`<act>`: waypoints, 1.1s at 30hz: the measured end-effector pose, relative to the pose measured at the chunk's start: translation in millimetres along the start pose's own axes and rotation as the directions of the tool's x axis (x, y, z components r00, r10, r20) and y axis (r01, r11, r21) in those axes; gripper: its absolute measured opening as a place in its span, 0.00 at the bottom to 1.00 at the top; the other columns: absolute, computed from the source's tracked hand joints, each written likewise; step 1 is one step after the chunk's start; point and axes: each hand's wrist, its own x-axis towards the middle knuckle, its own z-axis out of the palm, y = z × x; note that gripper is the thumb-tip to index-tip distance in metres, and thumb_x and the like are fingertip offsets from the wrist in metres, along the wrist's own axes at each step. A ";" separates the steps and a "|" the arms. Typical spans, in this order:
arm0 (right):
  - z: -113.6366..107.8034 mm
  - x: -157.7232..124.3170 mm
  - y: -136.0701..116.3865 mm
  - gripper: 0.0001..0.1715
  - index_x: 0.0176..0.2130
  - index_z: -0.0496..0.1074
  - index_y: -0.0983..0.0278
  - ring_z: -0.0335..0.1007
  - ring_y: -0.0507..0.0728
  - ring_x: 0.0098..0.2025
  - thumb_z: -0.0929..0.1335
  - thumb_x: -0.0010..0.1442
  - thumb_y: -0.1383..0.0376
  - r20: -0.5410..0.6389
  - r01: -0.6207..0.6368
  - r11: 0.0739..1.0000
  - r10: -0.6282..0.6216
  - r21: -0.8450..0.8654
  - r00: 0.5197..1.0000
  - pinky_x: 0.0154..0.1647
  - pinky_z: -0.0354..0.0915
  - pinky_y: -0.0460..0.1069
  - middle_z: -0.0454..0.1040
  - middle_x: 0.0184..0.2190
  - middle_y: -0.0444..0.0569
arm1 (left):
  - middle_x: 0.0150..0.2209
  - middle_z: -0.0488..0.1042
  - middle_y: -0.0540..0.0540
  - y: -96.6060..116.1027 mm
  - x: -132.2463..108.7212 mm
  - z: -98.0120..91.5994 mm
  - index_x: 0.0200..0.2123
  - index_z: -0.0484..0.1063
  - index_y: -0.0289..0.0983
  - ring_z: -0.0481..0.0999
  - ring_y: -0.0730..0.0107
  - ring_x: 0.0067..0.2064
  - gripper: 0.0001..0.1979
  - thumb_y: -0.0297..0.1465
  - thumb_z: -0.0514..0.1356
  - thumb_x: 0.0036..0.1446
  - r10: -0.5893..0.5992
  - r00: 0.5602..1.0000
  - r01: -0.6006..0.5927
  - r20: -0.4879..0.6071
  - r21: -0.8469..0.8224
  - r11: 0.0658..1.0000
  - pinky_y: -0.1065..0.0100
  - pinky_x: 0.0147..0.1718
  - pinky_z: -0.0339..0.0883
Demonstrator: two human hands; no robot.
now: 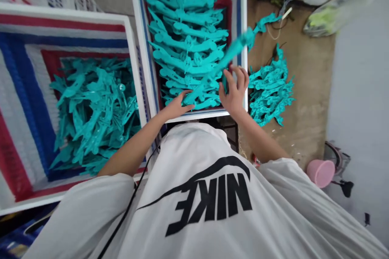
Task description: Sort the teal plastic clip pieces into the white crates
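My left hand grips the near end of a long teal plastic hanger piece that slants up to the right over the middle crate, blurred by motion. My right hand is beside it with fingers spread, touching the near right corner of the neat stack of teal pieces inside that crate. The stack lies in tidy rows.
A larger striped crate on the left holds a loose jumble of teal pieces. A pile of teal pieces lies on the brown floor to the right. A pink cup and plastic bags sit further right.
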 end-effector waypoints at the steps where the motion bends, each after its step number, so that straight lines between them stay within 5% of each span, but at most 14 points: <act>1: 3.0 -11.4 -9.2 0.52 0.88 0.54 0.51 0.52 0.80 0.87 0.66 0.79 0.36 -0.030 -0.014 0.996 0.017 0.088 0.999 0.85 0.52 0.81 0.61 0.84 0.61 | 0.79 0.70 0.32 10.2 1.9 10.1 0.83 0.62 0.41 0.69 0.38 0.80 0.48 0.60 0.64 0.70 0.027 0.999 -0.031 -0.036 -0.119 0.992 0.44 0.78 0.66; 4: 36.8 -42.7 -37.1 0.65 0.89 0.51 0.58 0.51 0.77 0.88 0.70 0.72 0.29 0.068 -0.002 0.935 -0.024 0.355 0.997 0.87 0.57 0.75 0.59 0.85 0.65 | 0.79 0.70 0.36 39.6 -2.3 41.0 0.82 0.62 0.45 0.66 0.45 0.82 0.44 0.64 0.55 0.75 0.041 0.989 -0.092 -0.145 -0.370 0.924 0.46 0.80 0.64; 7: 71.9 -61.5 -47.4 0.57 0.84 0.63 0.59 0.62 0.75 0.84 0.69 0.73 0.31 0.111 -0.070 0.844 0.013 0.532 0.994 0.85 0.63 0.71 0.70 0.80 0.65 | 0.76 0.74 0.38 49.9 -10.2 51.3 0.80 0.64 0.51 0.74 0.41 0.77 0.42 0.64 0.61 0.72 -0.050 0.994 -0.009 -0.095 -0.536 0.844 0.38 0.75 0.73; 10: 77.0 -67.8 -22.7 0.46 0.74 0.76 0.58 0.77 0.73 0.74 0.66 0.76 0.32 -0.041 -0.211 0.700 0.325 0.683 0.945 0.80 0.70 0.70 0.83 0.68 0.62 | 0.63 0.83 0.36 35.7 -16.4 28.3 0.77 0.66 0.50 0.87 0.39 0.61 0.42 0.62 0.67 0.68 -0.152 0.985 0.057 -0.084 -0.670 0.740 0.34 0.58 0.86; 12: 63.2 -66.9 15.5 0.43 0.68 0.79 0.56 0.83 0.71 0.69 0.64 0.76 0.30 -0.151 -0.246 0.553 0.575 0.796 0.805 0.76 0.75 0.70 0.86 0.61 0.59 | 0.55 0.85 0.37 16.7 -24.0 -3.6 0.74 0.66 0.46 0.90 0.44 0.53 0.37 0.57 0.66 0.71 -0.239 0.939 0.001 -0.248 -0.692 0.722 0.40 0.52 0.89; 15: 33.9 -60.7 90.7 0.40 0.64 0.78 0.53 0.86 0.65 0.65 0.62 0.76 0.30 -0.179 -0.171 0.347 0.775 0.922 0.607 0.72 0.79 0.68 0.84 0.63 0.56 | 0.57 0.83 0.38 -18.7 -49.6 -64.2 0.74 0.61 0.40 0.89 0.52 0.52 0.29 0.43 0.60 0.78 -0.440 0.679 0.063 -0.588 -0.550 0.833 0.42 0.56 0.88; 18: 26.5 -47.9 148.4 0.39 0.59 0.78 0.53 0.86 0.62 0.64 0.58 0.77 0.31 -0.029 -0.281 0.217 0.835 0.935 0.550 0.68 0.81 0.65 0.83 0.64 0.57 | 0.77 0.71 0.30 -53.3 -93.0 -115.7 0.83 0.50 0.34 0.80 0.47 0.72 0.37 0.31 0.59 0.77 -0.484 0.388 0.457 -0.785 -0.292 0.840 0.35 0.74 0.74; 20: 46.0 -31.7 158.0 0.35 0.58 0.79 0.56 0.85 0.64 0.63 0.61 0.77 0.35 0.065 -0.489 0.280 0.815 0.826 0.576 0.68 0.81 0.67 0.85 0.60 0.58 | 0.86 0.54 0.23 -69.9 -123.2 -132.4 0.86 0.42 0.28 0.62 0.37 0.84 0.47 0.31 0.63 0.75 -0.544 0.285 0.730 -0.789 -0.189 0.657 0.31 0.81 0.59; 22: 82.0 -6.8 143.5 0.31 0.62 0.80 0.61 0.82 0.68 0.66 0.67 0.76 0.43 0.131 -0.612 0.537 0.680 0.580 0.721 0.73 0.76 0.70 0.85 0.61 0.62 | 0.88 0.43 0.19 -78.3 -145.7 -132.0 0.87 0.41 0.25 0.49 0.25 0.88 0.53 0.38 0.66 0.73 -0.645 0.222 0.871 -0.732 -0.148 0.468 0.25 0.81 0.53; 23: 103.0 8.5 130.0 0.30 0.65 0.80 0.64 0.79 0.70 0.70 0.69 0.75 0.48 0.183 -0.576 0.700 0.556 0.422 0.811 0.77 0.72 0.71 0.83 0.64 0.65 | 0.88 0.41 0.19 -79.6 -152.4 -126.2 0.87 0.43 0.25 0.47 0.20 0.88 0.54 0.41 0.67 0.72 -0.674 0.219 0.897 -0.705 -0.127 0.424 0.22 0.80 0.52; 25: 144.4 41.6 98.4 0.35 0.74 0.75 0.69 0.68 0.74 0.79 0.70 0.74 0.59 0.327 -0.350 0.927 0.292 0.135 0.899 0.83 0.62 0.71 0.75 0.75 0.70 | 0.88 0.43 0.20 -77.5 -155.9 -107.1 0.86 0.52 0.26 0.46 0.19 0.87 0.50 0.44 0.65 0.72 -0.641 0.306 0.884 -0.704 -0.041 0.466 0.22 0.80 0.52; 29: 197.0 96.2 49.7 0.47 0.87 0.59 0.66 0.60 0.76 0.81 0.65 0.74 0.69 0.507 -0.063 0.980 0.152 -0.188 0.849 0.83 0.51 0.73 0.66 0.80 0.72 | 0.83 0.63 0.23 -63.1 -132.7 -64.6 0.79 0.69 0.26 0.59 0.32 0.85 0.40 0.41 0.61 0.70 -0.363 0.634 0.665 -0.683 0.242 0.706 0.31 0.82 0.55; 31: 199.9 110.5 39.1 0.50 0.88 0.55 0.62 0.67 0.77 0.75 0.63 0.74 0.71 0.575 -0.011 0.969 0.155 -0.246 0.803 0.78 0.56 0.72 0.70 0.76 0.74 | 0.80 0.69 0.28 -52.9 -114.4 -52.3 0.77 0.73 0.33 0.64 0.36 0.83 0.36 0.42 0.61 0.71 -0.220 0.772 0.505 -0.596 0.366 0.782 0.36 0.82 0.58; 33: 184.8 115.1 34.9 0.52 0.88 0.54 0.61 0.72 0.76 0.69 0.64 0.71 0.71 0.641 0.062 0.969 0.111 -0.240 0.759 0.70 0.64 0.68 0.73 0.73 0.73 | 0.80 0.70 0.32 -41.5 -95.9 -47.7 0.79 0.71 0.39 0.64 0.37 0.83 0.36 0.44 0.61 0.72 -0.118 0.851 0.384 -0.512 0.453 0.805 0.38 0.82 0.58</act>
